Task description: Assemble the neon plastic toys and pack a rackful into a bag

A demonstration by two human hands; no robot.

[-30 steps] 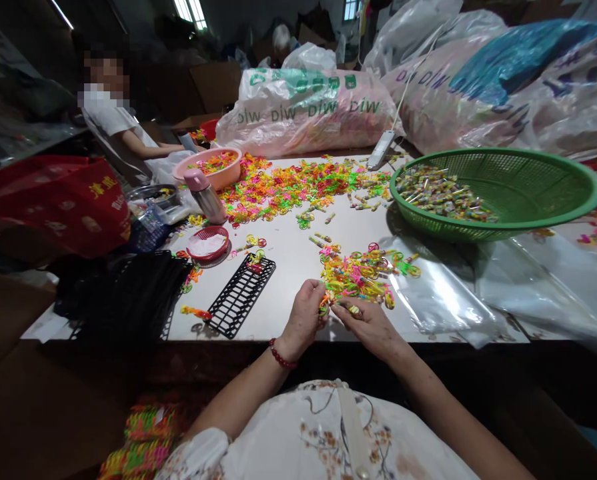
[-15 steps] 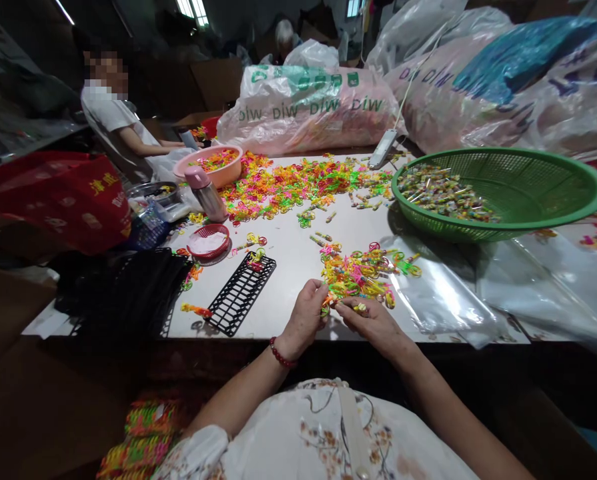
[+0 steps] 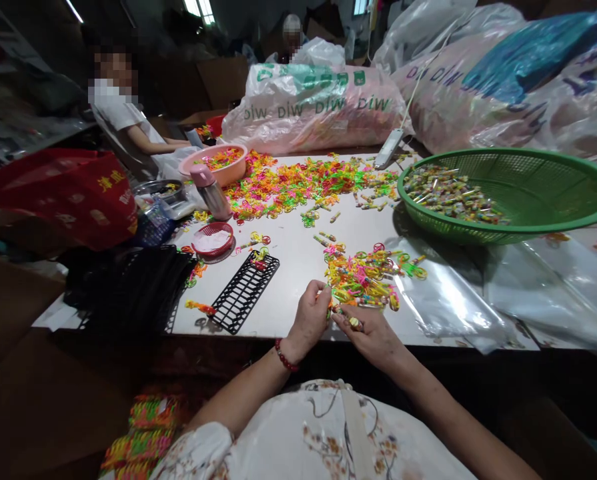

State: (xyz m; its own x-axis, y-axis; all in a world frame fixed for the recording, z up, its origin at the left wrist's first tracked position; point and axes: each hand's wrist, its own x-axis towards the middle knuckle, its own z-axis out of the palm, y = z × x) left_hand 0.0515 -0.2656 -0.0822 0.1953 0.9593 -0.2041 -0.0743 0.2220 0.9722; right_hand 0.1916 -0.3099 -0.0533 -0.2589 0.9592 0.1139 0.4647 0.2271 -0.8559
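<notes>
At the near edge of the table, my left hand [image 3: 310,313] is closed in a pinch on a small orange and green plastic toy piece [image 3: 329,309], mostly covered by the fingers. Close beside it, my right hand [image 3: 371,332] is closed around a small candy-filled tube [image 3: 355,325], whose pale yellow end sticks out between the fingers. The fingertips of both hands almost meet. Just beyond them lies a pile of bright plastic toy pieces and tubes [image 3: 361,275]. A black plastic grid tray [image 3: 243,293] lies to the left, with colourful pieces at two of its ends.
A green basket [image 3: 528,227] of small tubes stands at right, with clear plastic bags [image 3: 443,300] before it. Left are stacked black trays [image 3: 123,287], a red basket [image 3: 213,240] and a flask [image 3: 213,193]. A larger toy heap [image 3: 298,180] lies behind; a person [image 3: 123,120] sits far left.
The whole view has shifted slightly, so things sit a little further right. My right hand has turned a little, showing more of the tube's end; both hands stay close together.
</notes>
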